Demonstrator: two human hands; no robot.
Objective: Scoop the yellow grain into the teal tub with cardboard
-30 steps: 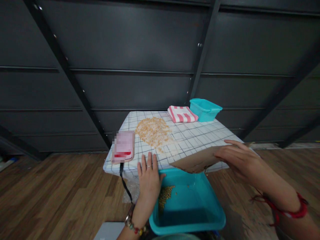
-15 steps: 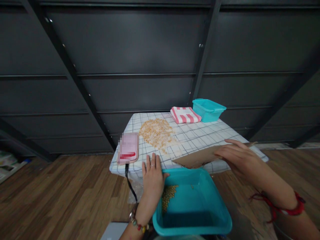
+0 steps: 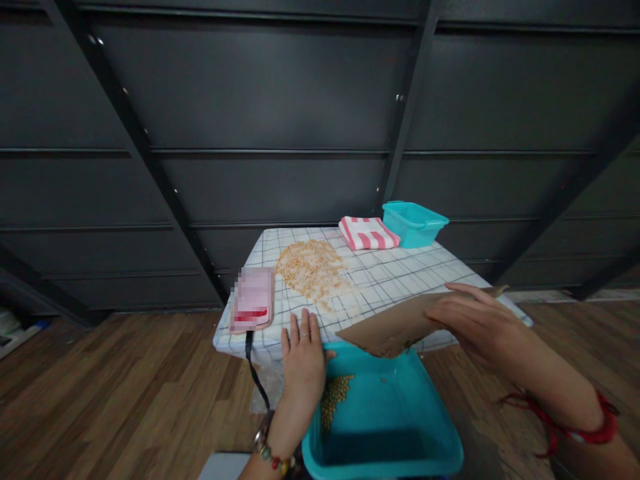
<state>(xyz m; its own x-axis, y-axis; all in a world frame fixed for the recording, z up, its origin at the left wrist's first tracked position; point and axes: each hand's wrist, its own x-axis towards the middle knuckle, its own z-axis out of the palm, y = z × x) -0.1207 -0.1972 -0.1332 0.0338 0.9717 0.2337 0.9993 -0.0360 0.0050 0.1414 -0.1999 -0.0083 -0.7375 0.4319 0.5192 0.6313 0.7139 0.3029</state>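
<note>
My right hand [image 3: 477, 320] grips a flat piece of brown cardboard [image 3: 395, 327] and holds it slanted over the near edge of the table, its low end above a turquoise tub [image 3: 385, 427]. The tub sits just below the table edge and holds a small heap of yellow beans [image 3: 334, 393]. My left hand [image 3: 301, 357] lies flat with its fingers stretched onto the white checked tablecloth [image 3: 400, 273], its thumb at the tub's rim. A wide scatter of beans and grain [image 3: 313, 267] lies on the cloth beyond it.
A pink phone [image 3: 253, 299] with a black strap lies at the table's left edge. A red-striped folded cloth [image 3: 369, 232] and a second small turquoise tub [image 3: 414, 223] stand at the far right corner. Dark metal wall panels rise behind; wooden floor lies all round.
The cardboard has tipped down a little at its near end, over the tub. My left hand has barely shifted. The view has swayed slightly.
</note>
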